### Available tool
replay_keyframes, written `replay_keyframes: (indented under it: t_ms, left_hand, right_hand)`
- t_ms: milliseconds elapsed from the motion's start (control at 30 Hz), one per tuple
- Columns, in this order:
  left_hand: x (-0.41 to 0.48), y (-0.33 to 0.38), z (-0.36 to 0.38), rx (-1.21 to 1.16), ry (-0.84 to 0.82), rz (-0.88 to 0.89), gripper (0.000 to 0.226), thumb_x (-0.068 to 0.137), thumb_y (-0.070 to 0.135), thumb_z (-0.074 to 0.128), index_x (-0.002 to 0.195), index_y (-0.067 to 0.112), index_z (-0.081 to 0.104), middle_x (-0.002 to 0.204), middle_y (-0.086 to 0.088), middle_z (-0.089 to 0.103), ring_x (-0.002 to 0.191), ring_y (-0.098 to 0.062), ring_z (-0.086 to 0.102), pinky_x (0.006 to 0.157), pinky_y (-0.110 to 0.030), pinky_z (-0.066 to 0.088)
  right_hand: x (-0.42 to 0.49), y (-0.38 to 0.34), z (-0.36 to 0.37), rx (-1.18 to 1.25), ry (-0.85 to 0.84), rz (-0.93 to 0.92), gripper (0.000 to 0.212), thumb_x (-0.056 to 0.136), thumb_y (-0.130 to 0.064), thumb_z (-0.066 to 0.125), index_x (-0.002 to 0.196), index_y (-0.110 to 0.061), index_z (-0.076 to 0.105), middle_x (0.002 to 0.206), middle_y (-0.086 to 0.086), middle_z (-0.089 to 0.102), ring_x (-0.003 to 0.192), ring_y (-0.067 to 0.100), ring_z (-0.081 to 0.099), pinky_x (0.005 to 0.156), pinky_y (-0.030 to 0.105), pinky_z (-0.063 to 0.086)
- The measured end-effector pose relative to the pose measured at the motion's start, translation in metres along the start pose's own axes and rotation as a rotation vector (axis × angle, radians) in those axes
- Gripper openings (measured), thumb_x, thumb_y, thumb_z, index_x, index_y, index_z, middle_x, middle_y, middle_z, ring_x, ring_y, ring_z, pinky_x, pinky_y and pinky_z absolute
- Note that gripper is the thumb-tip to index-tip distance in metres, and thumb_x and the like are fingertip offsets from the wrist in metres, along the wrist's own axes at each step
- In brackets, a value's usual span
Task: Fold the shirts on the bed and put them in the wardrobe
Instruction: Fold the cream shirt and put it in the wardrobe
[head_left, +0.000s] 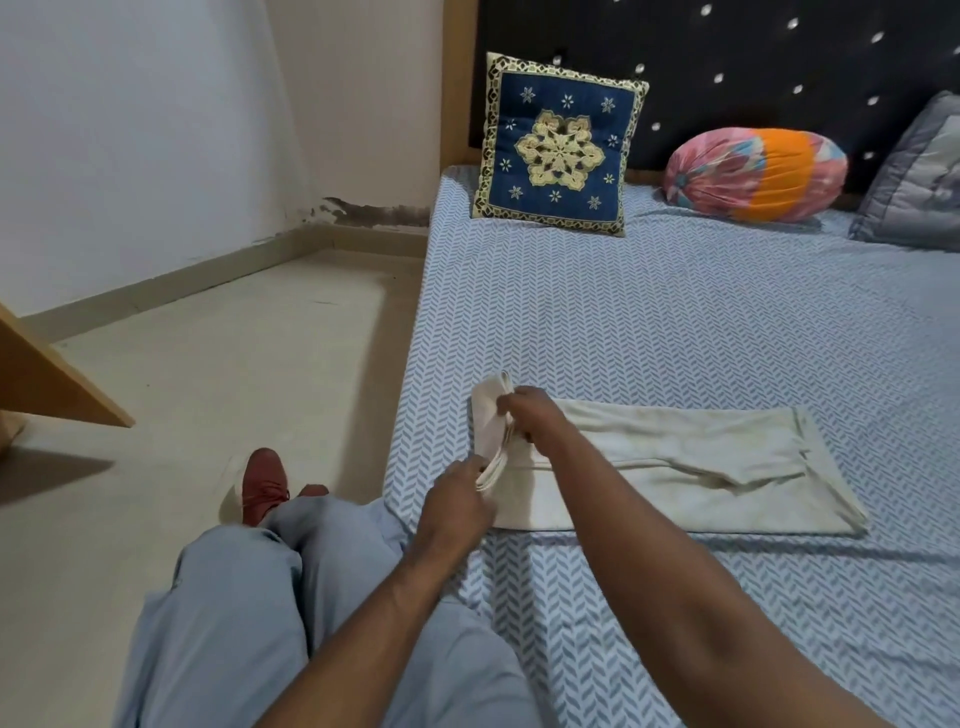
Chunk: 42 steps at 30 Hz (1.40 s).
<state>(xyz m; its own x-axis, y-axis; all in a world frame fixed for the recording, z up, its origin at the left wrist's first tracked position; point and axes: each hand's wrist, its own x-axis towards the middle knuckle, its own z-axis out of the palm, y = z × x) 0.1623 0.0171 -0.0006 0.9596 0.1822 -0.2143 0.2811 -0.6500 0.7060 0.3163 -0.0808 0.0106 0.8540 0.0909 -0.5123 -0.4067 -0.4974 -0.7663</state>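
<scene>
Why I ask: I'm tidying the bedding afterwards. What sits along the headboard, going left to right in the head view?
blue embroidered cushion → pink and orange bolster → grey pillow, which is cut off by the right edge of the picture.

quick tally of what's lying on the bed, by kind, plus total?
Cream shirt: 1
Blue embroidered cushion: 1
Pink-and-orange bolster: 1
Grey pillow: 1
Total: 4
</scene>
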Motion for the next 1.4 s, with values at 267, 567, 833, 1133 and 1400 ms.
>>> replay_keyframes:
  t_ms: [267,567,833,1133,1400]
  left_hand:
    - [-0.004,0.011,0.036,0.158,-0.203,0.187,0.022,0.085,0.021,0.053,0.105,0.012,0.058,0.099,-0.01,0.052,0.089,-0.03,0.059,0.077,-0.039,0.051]
    - [0.005,-0.007,0.045,0.259,-0.196,0.243,0.036,0.091,0.02,0.05,0.126,0.014,0.056,0.116,-0.007,0.047,0.092,-0.026,0.057,0.074,-0.031,0.048]
    - [0.015,-0.004,0.032,0.206,0.019,-0.187,0.062,0.082,0.044,0.07,0.128,0.014,0.04,0.125,-0.009,0.046,0.109,-0.03,0.056,0.086,-0.038,0.049]
    - [0.03,-0.008,0.044,-0.114,-0.208,-0.257,0.056,0.089,0.025,0.065,0.139,0.006,0.047,0.133,-0.014,0.057,0.118,-0.03,0.057,0.094,-0.034,0.047]
    - [0.032,-0.025,-0.008,-0.249,-0.201,-0.245,0.024,0.083,0.014,0.067,0.106,0.009,0.067,0.098,-0.014,0.071,0.087,-0.033,0.067,0.081,-0.048,0.056]
  right_hand:
    - [0.013,0.03,-0.024,-0.356,0.069,-0.027,0.018,0.083,-0.02,0.068,0.097,-0.012,0.059,0.086,0.007,0.06,0.081,0.024,0.06,0.073,0.039,0.053]
    - [0.012,0.044,-0.008,-0.673,-0.133,-0.297,0.037,0.096,-0.027,0.055,0.13,-0.012,0.052,0.123,0.017,0.05,0.113,0.034,0.053,0.095,0.038,0.045]
    - [0.004,0.023,0.001,-1.106,-0.113,-0.178,0.108,0.078,-0.083,0.043,0.153,-0.009,0.021,0.16,0.011,0.018,0.142,0.036,0.024,0.112,0.051,0.029]
    - [-0.009,0.005,0.027,-1.109,-0.097,-0.045,0.109,0.079,-0.063,0.065,0.153,0.0,0.015,0.16,0.013,0.018,0.135,0.031,0.042,0.1,0.039,0.04]
    - [-0.031,-0.023,0.051,-0.835,-0.048,-0.092,0.065,0.091,-0.03,0.058,0.145,-0.003,0.033,0.132,0.015,0.055,0.118,0.03,0.057,0.091,0.036,0.049]
